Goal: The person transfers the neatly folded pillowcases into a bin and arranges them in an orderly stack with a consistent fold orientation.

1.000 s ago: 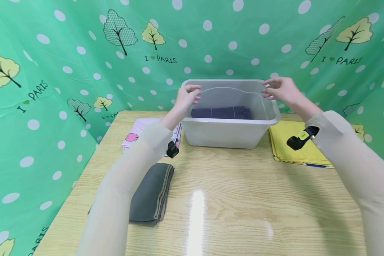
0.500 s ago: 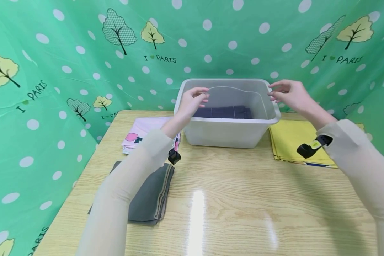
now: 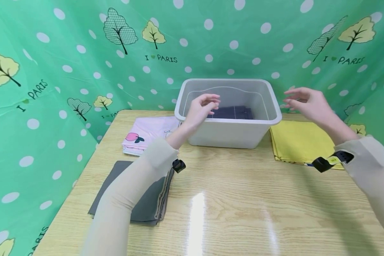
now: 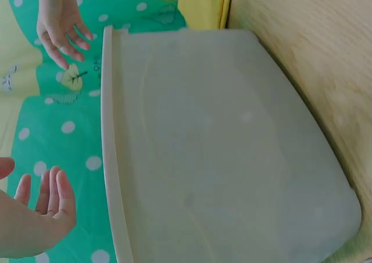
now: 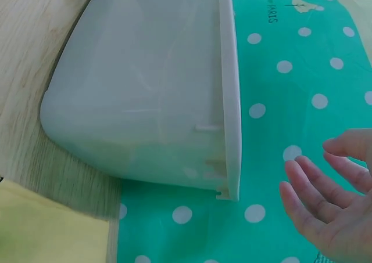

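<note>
My left hand (image 3: 201,111) hovers over the front left part of a grey plastic bin (image 3: 224,133), fingers loosely bent and holding nothing. Out to the right of the bin, my right hand (image 3: 310,102) hangs in the air above a folded yellow cloth (image 3: 300,140), also with nothing in it. Inside the bin lies a folded dark navy cloth (image 3: 233,112), partly hidden by the front rim and my left hand. In the right wrist view the fingers of the right hand (image 5: 331,202) are relaxed and apart from the bin's rim.
A folded pink cloth (image 3: 152,129) with a fruit print lies left of the bin. Nearer me, a folded dark grey cloth (image 3: 150,197) is partly covered by my left forearm. Everything stands on a wooden table (image 3: 243,199) before a green dotted curtain (image 3: 204,42).
My right hand has moved right and down, from the bin's right rim to beyond it. The left hand has shifted right and slightly down over the bin. The cloths stay put.
</note>
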A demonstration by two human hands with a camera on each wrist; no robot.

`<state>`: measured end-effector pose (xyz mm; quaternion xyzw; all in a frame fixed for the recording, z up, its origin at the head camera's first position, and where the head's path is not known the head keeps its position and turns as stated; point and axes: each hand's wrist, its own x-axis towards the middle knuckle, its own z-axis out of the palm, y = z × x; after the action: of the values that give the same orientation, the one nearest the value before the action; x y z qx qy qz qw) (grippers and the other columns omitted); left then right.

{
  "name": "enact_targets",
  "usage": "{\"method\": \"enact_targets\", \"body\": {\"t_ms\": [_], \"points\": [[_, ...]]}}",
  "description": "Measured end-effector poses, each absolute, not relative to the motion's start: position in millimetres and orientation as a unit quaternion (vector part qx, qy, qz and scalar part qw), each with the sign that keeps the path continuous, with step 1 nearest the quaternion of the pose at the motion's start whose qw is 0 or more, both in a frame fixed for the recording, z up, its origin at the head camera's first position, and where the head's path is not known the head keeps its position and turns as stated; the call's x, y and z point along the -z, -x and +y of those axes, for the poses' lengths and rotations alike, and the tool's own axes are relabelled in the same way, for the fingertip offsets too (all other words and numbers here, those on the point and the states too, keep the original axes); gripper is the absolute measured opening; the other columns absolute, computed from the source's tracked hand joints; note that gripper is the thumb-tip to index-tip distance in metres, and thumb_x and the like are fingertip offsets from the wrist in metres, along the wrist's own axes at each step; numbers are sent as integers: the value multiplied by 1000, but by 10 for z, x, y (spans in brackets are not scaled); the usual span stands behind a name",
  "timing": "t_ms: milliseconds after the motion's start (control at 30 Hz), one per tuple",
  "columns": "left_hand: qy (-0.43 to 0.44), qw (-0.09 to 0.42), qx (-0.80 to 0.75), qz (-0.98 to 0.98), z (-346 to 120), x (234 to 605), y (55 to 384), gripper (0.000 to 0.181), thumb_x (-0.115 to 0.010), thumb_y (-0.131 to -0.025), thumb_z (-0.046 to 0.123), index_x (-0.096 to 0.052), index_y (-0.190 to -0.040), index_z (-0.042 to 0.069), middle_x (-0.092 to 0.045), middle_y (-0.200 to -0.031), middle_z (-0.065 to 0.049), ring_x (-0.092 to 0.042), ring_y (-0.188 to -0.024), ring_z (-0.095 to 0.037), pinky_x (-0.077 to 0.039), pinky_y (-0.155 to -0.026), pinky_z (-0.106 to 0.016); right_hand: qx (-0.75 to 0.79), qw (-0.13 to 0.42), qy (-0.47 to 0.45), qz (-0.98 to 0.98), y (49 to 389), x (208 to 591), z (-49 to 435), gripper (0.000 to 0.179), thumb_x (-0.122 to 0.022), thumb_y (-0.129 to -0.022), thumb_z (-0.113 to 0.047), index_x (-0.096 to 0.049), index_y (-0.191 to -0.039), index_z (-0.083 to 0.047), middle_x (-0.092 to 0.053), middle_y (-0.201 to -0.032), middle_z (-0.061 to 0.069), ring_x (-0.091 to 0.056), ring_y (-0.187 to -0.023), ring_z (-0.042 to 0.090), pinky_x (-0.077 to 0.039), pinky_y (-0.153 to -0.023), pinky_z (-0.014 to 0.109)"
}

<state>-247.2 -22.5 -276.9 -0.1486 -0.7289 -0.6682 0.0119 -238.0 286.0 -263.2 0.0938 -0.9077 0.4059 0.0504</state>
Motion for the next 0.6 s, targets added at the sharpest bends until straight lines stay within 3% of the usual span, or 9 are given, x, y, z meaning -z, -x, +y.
{"method": "enact_targets", "body": {"t_ms": [200, 400, 600], "points": [[179, 2, 675, -716, -134, 2829, 2335, 26, -51, -85, -1, -55, -111, -3, -59, -105, -19, -57, -92, -28, -49, -76, -32, -411, 52, -82, -906, 2250, 2686, 3007, 41, -51, -89, -29, -47, -123, -6, -56, -89, -22, -56, -76, -6, -41, -64, 7], [204, 2, 673, -711, -39, 2884, 2219, 26, -53, -84, -1, -55, -109, -5, -59, -104, -21, -58, -91, -25, -49, -70, -23, -418, 56, -87, -902, 2176, 2737, 3130, 38, -51, -89, -26, -48, -123, -8, -55, -87, -26, -55, -75, -9, -41, -64, 6], [222, -8, 676, -702, 64, 2941, 2137, 26, -53, -83, -2, -55, -109, -6, -59, -104, -20, -58, -88, -22, -49, -70, -22, -404, 51, -74, -910, 2106, 2783, 3218, 41, -49, -90, -28, -45, -125, -6, -52, -86, -30, -54, -74, -11, -39, -64, 4]]}}
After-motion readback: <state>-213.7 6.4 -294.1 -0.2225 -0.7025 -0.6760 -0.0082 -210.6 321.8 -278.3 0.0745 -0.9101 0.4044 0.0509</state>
